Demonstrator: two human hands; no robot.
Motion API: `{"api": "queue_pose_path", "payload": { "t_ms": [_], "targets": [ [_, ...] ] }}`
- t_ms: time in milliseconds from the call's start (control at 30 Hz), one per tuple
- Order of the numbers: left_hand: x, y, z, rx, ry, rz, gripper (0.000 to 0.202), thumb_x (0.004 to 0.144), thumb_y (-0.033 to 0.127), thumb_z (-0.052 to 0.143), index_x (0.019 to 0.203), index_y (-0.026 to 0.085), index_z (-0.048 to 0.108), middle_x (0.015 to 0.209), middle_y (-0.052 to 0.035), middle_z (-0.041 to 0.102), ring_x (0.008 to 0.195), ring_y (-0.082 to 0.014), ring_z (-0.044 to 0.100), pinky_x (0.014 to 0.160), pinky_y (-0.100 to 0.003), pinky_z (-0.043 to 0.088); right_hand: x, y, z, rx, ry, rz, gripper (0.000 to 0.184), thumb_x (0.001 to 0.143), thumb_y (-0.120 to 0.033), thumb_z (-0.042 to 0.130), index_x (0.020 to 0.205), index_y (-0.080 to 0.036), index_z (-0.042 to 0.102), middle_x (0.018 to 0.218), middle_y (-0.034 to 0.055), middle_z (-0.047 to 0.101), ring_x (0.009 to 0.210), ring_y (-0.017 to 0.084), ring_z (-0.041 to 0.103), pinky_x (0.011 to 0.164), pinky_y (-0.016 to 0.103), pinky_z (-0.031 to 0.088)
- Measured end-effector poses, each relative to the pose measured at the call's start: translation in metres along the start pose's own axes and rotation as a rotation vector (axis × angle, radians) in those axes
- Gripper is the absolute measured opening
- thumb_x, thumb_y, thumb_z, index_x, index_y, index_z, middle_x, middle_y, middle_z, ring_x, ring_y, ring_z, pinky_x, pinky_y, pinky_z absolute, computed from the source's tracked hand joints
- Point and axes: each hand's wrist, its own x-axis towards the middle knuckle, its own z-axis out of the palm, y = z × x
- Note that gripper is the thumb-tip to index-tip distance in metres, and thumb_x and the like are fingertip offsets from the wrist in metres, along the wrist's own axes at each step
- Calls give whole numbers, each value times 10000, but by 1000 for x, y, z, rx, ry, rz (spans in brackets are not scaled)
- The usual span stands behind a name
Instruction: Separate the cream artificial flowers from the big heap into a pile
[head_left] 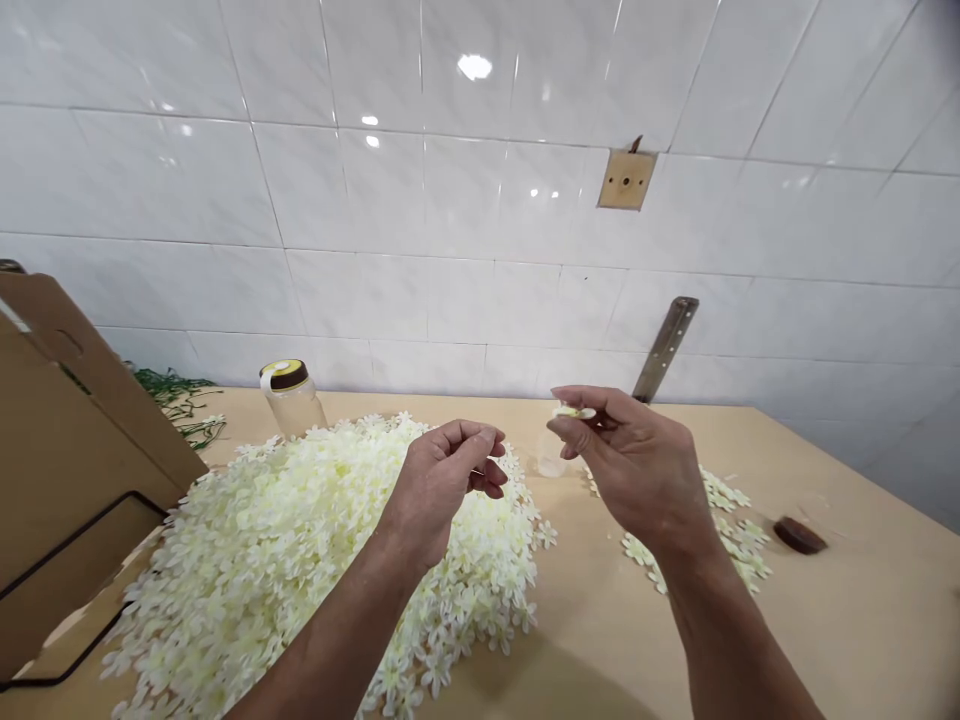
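Observation:
Between the thumb and fingers of my right hand [645,475] is a small white artificial flower [576,412], held edge-on above the table. My left hand [454,475] is closed in a pinch, thumb against index finger, over the right side of a big heap of pale yellow-white artificial flowers [300,520]. Whatever sits in that pinch, if anything, is too small to make out. Behind the right fingertips stands a small translucent cup [551,462], partly covered. More loose flowers [742,550] lie under and beside my right wrist.
A lidded clear bottle [300,410] stands behind the heap. At left are a cardboard box [90,430], a black wire frame [82,540] and green stems [176,395]. A dark brown object [800,535] lies right. A metal bracket [667,345] rises near the tiled wall [480,200].

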Motion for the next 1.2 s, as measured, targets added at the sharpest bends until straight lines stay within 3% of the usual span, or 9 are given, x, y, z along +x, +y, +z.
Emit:
{"api": "queue_pose_path", "payload": {
  "t_ms": [200, 400, 500, 567, 667, 800, 900, 1033, 1200],
  "targets": [
    [-2, 3, 1, -2, -18, -9, 208, 771, 343, 725, 778, 138, 692, 844, -66, 655, 619, -128, 581, 571, -279, 488, 2, -14, -13, 19, -57, 93, 362, 950, -489, 557, 818, -173, 675, 585, -7, 616, 408, 91, 555, 368, 195, 491],
    [-3, 2, 1, 4, -45, -16, 207, 801, 342, 702, 808, 136, 698, 858, -72, 654, 624, -129, 579, 570, -274, 492, 3, -6, -5, 178, -106, 92, 326, 971, -440, 536, 996, -164, 706, 805, 51, 732, 608, 148, 703, 580, 287, 631],
    [-3, 1, 0, 4, -53, -13, 197, 814, 334, 690, 816, 137, 697, 875, -75, 654, 636, -133, 584, 575, -273, 495, 3, 1, 0, 233, -136, 100, 295, 942, -382, 599, 1131, -180, 702, 761, 32, 737, 672, 175, 732, 681, 348, 651],
    [-3, 1, 0, 3, -58, -14, 201, 817, 339, 687, 829, 138, 700, 878, -78, 655, 638, -135, 586, 576, -275, 496, 4, 3, 0, 291, -122, 101, 301, 892, -352, 672, 1141, -185, 704, 723, 21, 733, 676, 182, 730, 682, 362, 653],
    [-3, 1, -1, -7, -68, -17, 210, 818, 349, 689, 835, 140, 702, 871, -77, 654, 634, -134, 584, 579, -276, 497, 5, 1, -2, 318, -92, 122, 227, 828, -337, 746, 982, -170, 751, 630, 9, 706, 579, 164, 690, 589, 322, 637],
    [-4, 2, 0, -19, -67, -27, 203, 818, 345, 688, 826, 142, 696, 862, -73, 651, 631, -134, 581, 574, -275, 494, 6, -4, -5, 296, -99, 166, 231, 864, -385, 709, 846, -156, 735, 602, 6, 672, 480, 125, 627, 465, 255, 574],
    [-5, 1, 3, -18, -69, -37, 188, 826, 329, 676, 817, 141, 687, 850, -71, 648, 619, -132, 574, 569, -277, 490, 5, -2, -4, 304, -107, 167, 285, 920, -426, 636, 890, -156, 722, 693, 26, 697, 523, 131, 653, 480, 258, 586],
    [-6, -4, 9, -30, -87, -77, 182, 831, 322, 667, 827, 140, 682, 855, -72, 643, 618, -137, 579, 572, -286, 491, 5, 8, 0, 304, -151, 140, 333, 970, -440, 551, 1084, -174, 716, 871, 66, 741, 699, 182, 728, 642, 346, 642],
    [-7, -9, 12, -55, -104, -116, 198, 845, 340, 663, 874, 145, 679, 888, -77, 643, 636, -142, 592, 588, -291, 498, 6, 11, 3, 298, -132, 131, 284, 895, -379, 679, 1089, -178, 726, 711, 23, 719, 631, 164, 692, 614, 321, 628]
  ]
}}
